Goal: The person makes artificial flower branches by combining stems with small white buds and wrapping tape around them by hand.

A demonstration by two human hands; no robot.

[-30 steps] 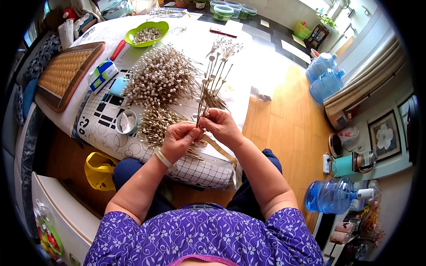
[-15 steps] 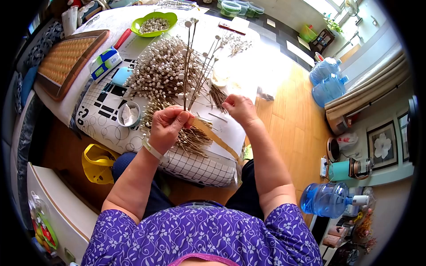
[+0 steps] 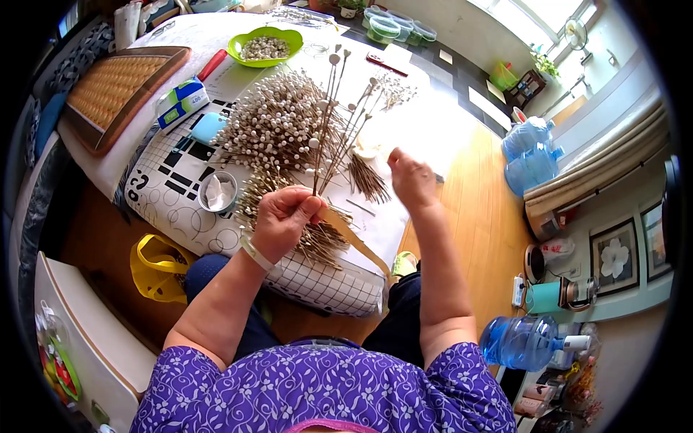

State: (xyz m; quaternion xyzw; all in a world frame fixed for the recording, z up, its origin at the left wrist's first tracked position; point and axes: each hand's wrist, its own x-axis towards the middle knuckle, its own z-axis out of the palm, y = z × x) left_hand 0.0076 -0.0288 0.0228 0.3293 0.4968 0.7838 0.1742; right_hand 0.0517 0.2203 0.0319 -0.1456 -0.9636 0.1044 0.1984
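My left hand (image 3: 283, 221) pinches the lower ends of several thin brown stems (image 3: 330, 130) with pale round tips, which stand upright and fan apart. A tan strip (image 3: 359, 245) runs from beside that hand down to the right, over the table's edge. To the right, my right hand (image 3: 413, 178) is raised with its fingers curled; whether something small is between them cannot be made out. A large pile of white-tipped stems (image 3: 271, 123) lies behind my left hand, with a second pile (image 3: 317, 242) nearer me. A small bundle of stems (image 3: 368, 179) lies between the hands.
A green bowl of white beads (image 3: 266, 47), a tissue pack (image 3: 181, 105), a blue case (image 3: 209, 128), a white cup (image 3: 217, 192) and a red phone (image 3: 387, 64) are on the table (image 3: 238, 162). A yellow bag (image 3: 155, 267) stands below left; blue bottles (image 3: 520, 343) are at right.
My right hand has let go of the stems and moved away to the right. My left hand still holds them. The whole view has shifted slightly.
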